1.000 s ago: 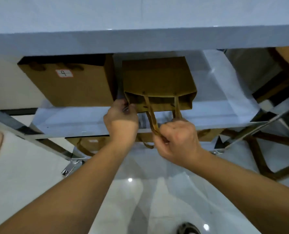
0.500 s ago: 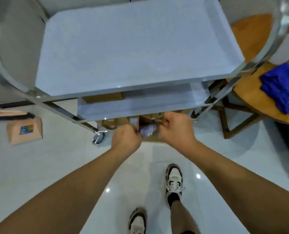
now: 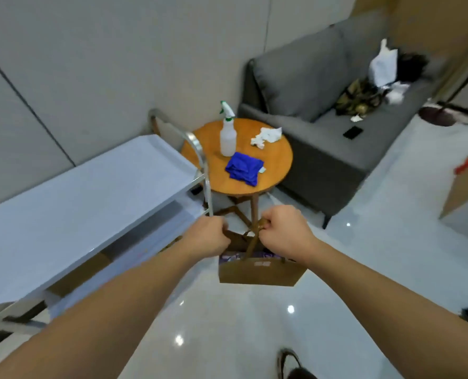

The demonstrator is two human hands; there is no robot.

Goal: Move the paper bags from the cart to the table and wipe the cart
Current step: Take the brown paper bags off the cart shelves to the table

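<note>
1. The paper bag [image 3: 257, 273] hangs in the air between my two hands, above the glossy floor [image 3: 227, 324], clear of both cart and table. It is brown, its mouth open upward, with something purple and white showing inside just below my knuckles.
2. My right hand [image 3: 284, 232] is curled tight around the bag's brown handles [image 3: 253, 242], which run down from my fist to the rim.
3. My left hand [image 3: 206, 237] is closed on the far edge of the bag's rim, fingers folded over it; the two hands sit near each other, with the handles between them.
4. Ahead of both hands stands the round wooden table [image 3: 276, 160], on crossed legs. On it, farthest from my hands, is a spray bottle [image 3: 227, 132] standing upright; nearer is a folded blue cloth [image 3: 244, 168]; to the right of the bottle lies a crumpled white tissue [image 3: 267, 135].
5. To the left of my left hand is the cart [image 3: 85, 198], its top shelf pale and flat, its metal handle [image 3: 197, 149] curving up close beside the table. Under the top shelf, on a lower shelf, another brown bag [image 3: 82, 272] shows partly.
6. Beyond the table, ahead and right of my right hand, sits a grey sofa [image 3: 323, 110] with a white bag [image 3: 383, 65], dark clutter and a black phone [image 3: 352, 132] on it.
7. Below my right forearm, one shoe [image 3: 293, 366] shows at the frame's bottom edge.
</note>
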